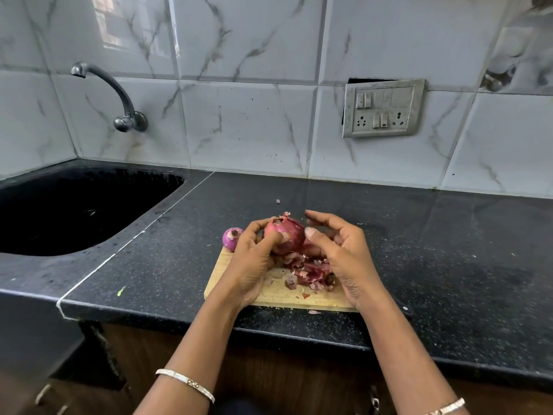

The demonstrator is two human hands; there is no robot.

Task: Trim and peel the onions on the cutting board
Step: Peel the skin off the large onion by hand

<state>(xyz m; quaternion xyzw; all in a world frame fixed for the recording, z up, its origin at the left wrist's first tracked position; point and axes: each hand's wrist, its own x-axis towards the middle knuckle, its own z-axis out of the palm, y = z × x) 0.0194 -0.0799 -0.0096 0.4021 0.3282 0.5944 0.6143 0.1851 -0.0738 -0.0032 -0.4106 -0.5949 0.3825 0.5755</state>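
Head view, bottom of frame: two forearms w/ thin bangles, one (187, 381) on the left wrist, one (446, 408) on the right. Just above, a wooden cutting board (269, 292) sits at the front edge of a black speckled counter (434, 250), center frame. Pile of red onion skins (309, 272) lies on the board's middle. Left hand (254, 262) grips a red onion (284, 235) above the board, fingers & thumb curled round it; papery skin partly torn at top. Right hand (344, 253) is beside the onion, fingers loosely curved & spread, holding nothing; thumb tip near or touching the onion's right side, can't tell which. A 2nd onion (231, 237), smaller, sits at the board's far-left corner. Left of frame: dark sink (74, 205). Upper left: metal tap (119, 97) on the marble-look tile wall (254, 85). Upper right: switch & socket plate (384, 107).
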